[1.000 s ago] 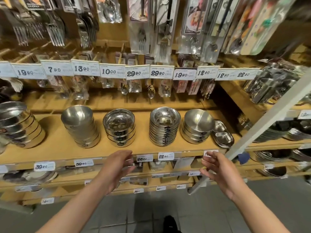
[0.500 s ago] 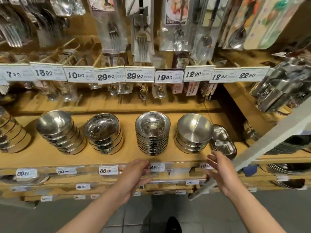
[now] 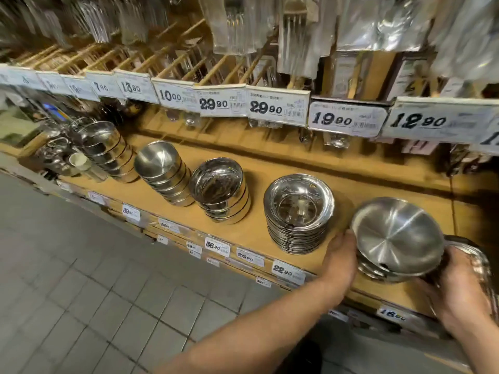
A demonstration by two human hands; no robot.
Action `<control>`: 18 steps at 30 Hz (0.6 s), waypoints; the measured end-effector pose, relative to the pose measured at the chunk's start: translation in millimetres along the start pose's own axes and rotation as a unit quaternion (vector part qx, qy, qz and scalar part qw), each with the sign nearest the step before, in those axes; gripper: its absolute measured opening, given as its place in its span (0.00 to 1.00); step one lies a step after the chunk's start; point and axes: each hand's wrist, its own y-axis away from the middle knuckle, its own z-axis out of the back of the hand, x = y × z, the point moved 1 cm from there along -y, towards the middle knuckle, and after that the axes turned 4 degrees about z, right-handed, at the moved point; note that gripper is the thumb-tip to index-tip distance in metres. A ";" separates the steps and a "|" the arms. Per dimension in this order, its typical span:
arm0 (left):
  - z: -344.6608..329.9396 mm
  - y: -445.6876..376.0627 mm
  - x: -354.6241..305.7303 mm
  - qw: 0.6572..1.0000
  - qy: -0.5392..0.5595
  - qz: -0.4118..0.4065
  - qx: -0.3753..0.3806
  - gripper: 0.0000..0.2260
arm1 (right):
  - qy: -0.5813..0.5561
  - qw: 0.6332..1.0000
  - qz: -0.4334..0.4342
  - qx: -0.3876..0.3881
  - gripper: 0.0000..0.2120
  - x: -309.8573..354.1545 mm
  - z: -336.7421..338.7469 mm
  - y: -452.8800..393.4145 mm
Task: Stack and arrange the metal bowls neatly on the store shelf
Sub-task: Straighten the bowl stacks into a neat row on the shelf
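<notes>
Several stacks of metal bowls stand in a row on a wooden store shelf [image 3: 270,168]. At the right end is a stack of brushed steel bowls [image 3: 397,236], its top bowl tilted toward me. My left hand [image 3: 340,256] presses against the stack's left side. My right hand [image 3: 459,290] cups its right side low down. To its left stands a tall stack of rimmed shiny bowls [image 3: 298,209], then a shiny flat-bottomed stack [image 3: 220,190], a brushed stack [image 3: 162,168] and a large stack [image 3: 105,147].
Price tags [image 3: 348,118] line the rail above, with packaged cutlery [image 3: 297,31] hanging over them. Small metal trays [image 3: 483,265] lie right of my right hand. A grey tiled floor [image 3: 81,292] runs along the shelf front. Lower shelves carry more price labels.
Both hands reached forward from the shelf edge and closed around the rightmost bowl stack. My view swung closer and to the right, tilting the shelf.
</notes>
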 end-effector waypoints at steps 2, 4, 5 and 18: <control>-1.7 -8.5 1.3 1.000 0.027 0.014 0.004 0.25 | -0.010 1.000 -0.022 0.005 0.15 -1.0 -0.2 -3.7; -1.1 -16.9 3.4 0.998 0.054 0.020 0.015 0.26 | -0.026 0.999 -0.033 0.028 0.15 -2.1 -1.4 -5.1; -1.1 -20.0 2.5 0.997 0.066 0.019 0.024 0.26 | -0.034 0.998 -0.037 0.041 0.15 -2.4 -2.9 -5.5; -0.9 18.0 -3.2 0.991 0.107 0.030 0.075 0.26 | -0.045 0.996 0.053 0.054 0.19 -0.6 0.3 37.0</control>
